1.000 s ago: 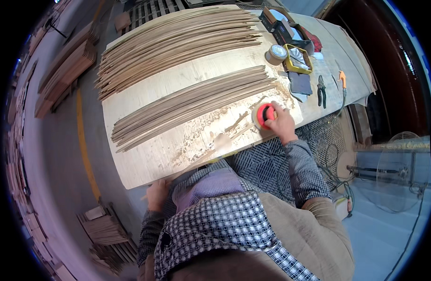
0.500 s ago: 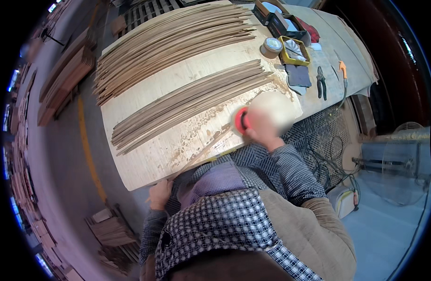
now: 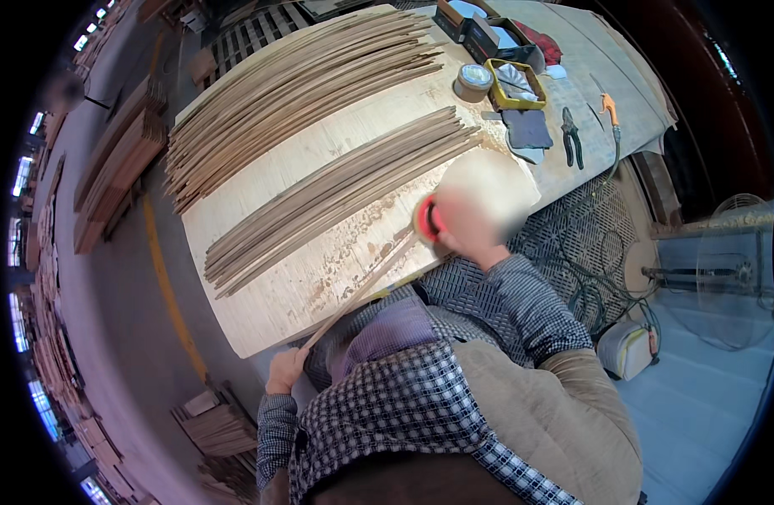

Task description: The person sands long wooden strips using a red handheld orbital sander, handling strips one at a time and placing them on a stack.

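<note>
My left hand (image 3: 285, 371) is closed round the near end of a thin wooden strip (image 3: 353, 300), just off the table's front edge. The strip slants up and to the right across the board to a round red sander (image 3: 425, 217). My right hand (image 3: 479, 244) grips this sander at the strip's far part; blur covers the fingers and much of the tool. Pale dust and flakes lie on the light plywood board (image 3: 260, 324) around the strip. Behind it, a smaller bundle of brown strips (image 3: 336, 198) lies side by side.
A larger stack of strips (image 3: 294, 101) covers the board's far side. To the right are a round tin (image 3: 473, 82), a yellow tray (image 3: 542, 103), a dark pad (image 3: 527, 129), pliers (image 3: 570, 139) and an orange air gun (image 3: 608, 108). A fan (image 3: 723, 273) and hoses stand at right.
The view has shifted slightly. My left hand has drawn a little toward me with the strip's near end, and more of the strip shows there. The sander stays at the strip's far part.
</note>
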{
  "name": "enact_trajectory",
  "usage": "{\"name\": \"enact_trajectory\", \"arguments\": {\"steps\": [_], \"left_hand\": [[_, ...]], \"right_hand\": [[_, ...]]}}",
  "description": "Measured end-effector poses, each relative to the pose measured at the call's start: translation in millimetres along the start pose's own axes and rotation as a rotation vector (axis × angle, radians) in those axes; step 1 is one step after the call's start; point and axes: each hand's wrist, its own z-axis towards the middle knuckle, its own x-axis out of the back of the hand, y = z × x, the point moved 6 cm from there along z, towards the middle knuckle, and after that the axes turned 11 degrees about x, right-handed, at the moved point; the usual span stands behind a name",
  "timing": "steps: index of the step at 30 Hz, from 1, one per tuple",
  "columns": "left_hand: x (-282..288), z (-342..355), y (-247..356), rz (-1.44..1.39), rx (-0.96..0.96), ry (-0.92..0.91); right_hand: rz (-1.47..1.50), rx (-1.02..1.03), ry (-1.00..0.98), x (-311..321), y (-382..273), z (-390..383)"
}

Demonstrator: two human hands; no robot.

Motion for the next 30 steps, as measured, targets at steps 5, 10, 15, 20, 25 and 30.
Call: {"name": "enact_trajectory", "arguments": {"steps": [5, 10, 15, 20, 25, 30], "left_hand": [[5.5, -2.6, 3.0, -0.011, -0.027, 0.007], [6.3, 5.6, 0.6, 0.065, 0.022, 0.036], [13.4, 5.0, 8.9, 0.033, -0.013, 0.103], [4.2, 2.8, 29.9, 0.082, -0.034, 0.134], [2.8, 2.7, 45.2, 0.113, 0.071, 0.105], [-1.0, 4.2, 51.3, 0.122, 0.109, 0.107]], "right_hand": [[0.082, -0.214, -0.117, 67.7, 32.8, 27.0], [0.15, -0.19, -0.358, 11.1, 35.8, -6.6], [0.045, -0.17, -0.105, -12.4, 72.0, -23.0], [-0.025, -0.216, -0.238, 23.5, 54.5, 18.6], [0.341, -0.219, -0.351, 11.0, -55.5, 33.4], [0.48, 0.136, -0.442, -13.7, -168.1, 31.8]]}}
